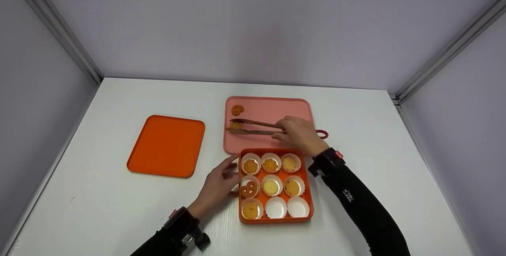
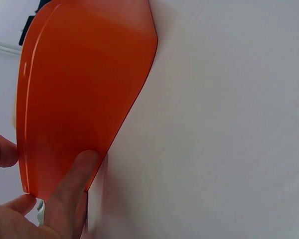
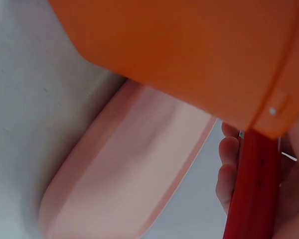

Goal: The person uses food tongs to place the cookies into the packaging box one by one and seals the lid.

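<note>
My right hand [image 1: 301, 134] grips a pair of tongs [image 1: 259, 132] by its red handles [image 3: 254, 184], over the pink tray [image 1: 272, 105]. The tong arms are spread, with their tips on either side of a round cookie [image 1: 236, 126]; contact cannot be told. A pretzel-shaped cookie [image 1: 237, 109] lies behind it. My left hand [image 1: 217, 184] rests against the left wall of an orange box [image 1: 276, 220], its fingers [image 2: 79, 174] touching that wall. The box holds rows of white paper cups. Several contain cookies, including a pretzel cookie [image 1: 249, 189]; two front cups [image 1: 276, 207] show white bottoms.
An orange lid [image 1: 166, 146] lies flat on the white table [image 1: 99, 196], left of the pink tray. The box stands directly in front of the tray, close to its near edge. Grey walls [image 1: 253, 30] enclose the table at the back and sides.
</note>
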{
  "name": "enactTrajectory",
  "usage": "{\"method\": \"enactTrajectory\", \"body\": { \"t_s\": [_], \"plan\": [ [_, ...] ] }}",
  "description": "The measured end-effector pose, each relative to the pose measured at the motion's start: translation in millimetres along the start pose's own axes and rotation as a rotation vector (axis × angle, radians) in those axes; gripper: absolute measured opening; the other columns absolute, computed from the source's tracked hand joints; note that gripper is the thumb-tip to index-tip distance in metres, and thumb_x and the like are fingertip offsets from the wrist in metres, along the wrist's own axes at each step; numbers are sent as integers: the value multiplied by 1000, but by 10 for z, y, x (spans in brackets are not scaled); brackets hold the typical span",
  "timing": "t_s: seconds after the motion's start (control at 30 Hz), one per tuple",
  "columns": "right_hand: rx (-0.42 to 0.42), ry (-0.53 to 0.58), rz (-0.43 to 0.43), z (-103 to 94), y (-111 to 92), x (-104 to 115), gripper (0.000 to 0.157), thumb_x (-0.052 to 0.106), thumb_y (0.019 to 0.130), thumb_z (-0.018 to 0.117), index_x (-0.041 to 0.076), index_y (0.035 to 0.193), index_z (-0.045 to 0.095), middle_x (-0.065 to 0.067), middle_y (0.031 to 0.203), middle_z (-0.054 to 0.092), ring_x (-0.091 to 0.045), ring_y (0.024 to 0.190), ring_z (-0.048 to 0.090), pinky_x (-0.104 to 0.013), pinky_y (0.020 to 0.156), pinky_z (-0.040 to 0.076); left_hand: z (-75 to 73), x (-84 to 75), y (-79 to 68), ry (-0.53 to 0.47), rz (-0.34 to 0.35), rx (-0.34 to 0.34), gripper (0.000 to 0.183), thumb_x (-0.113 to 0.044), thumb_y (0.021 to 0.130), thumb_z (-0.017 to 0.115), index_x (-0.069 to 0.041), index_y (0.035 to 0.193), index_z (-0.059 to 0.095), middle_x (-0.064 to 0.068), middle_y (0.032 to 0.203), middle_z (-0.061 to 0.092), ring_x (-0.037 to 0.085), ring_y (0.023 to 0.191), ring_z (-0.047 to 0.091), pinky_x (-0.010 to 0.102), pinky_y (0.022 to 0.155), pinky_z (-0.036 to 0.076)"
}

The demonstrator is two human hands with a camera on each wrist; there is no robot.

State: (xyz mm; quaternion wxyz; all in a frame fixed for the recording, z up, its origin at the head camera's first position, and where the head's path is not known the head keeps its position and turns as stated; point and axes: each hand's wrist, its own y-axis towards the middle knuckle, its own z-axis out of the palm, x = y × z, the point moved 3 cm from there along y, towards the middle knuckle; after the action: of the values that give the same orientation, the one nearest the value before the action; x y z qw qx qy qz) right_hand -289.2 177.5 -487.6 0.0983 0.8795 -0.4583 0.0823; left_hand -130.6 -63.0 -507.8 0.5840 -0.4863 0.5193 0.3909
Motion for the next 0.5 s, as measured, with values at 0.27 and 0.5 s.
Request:
{"method": "enactTrajectory", "body": {
  "t_s": [0.27, 0.5],
  "plan": [
    [-36, 42, 11, 17, -92, -112, 38, 38, 85, 74, 6, 107, 73, -1, 83, 61, -16, 73, 56, -34, 66, 51, 12, 220, 161, -24, -35, 28, 67, -1, 92, 60, -10, 152, 32, 29, 139, 39, 36, 108, 55, 60, 72, 54],
    [-49, 59, 48, 18, -163, -200, 41, 39, 85, 73, 6, 108, 72, -2, 85, 61, -17, 73, 57, -37, 66, 51, -4, 391, 272, 27, -25, -11, 65, -9, 92, 63, -23, 150, 38, 21, 138, 44, 30, 107, 55, 49, 67, 58]
  ]
}}
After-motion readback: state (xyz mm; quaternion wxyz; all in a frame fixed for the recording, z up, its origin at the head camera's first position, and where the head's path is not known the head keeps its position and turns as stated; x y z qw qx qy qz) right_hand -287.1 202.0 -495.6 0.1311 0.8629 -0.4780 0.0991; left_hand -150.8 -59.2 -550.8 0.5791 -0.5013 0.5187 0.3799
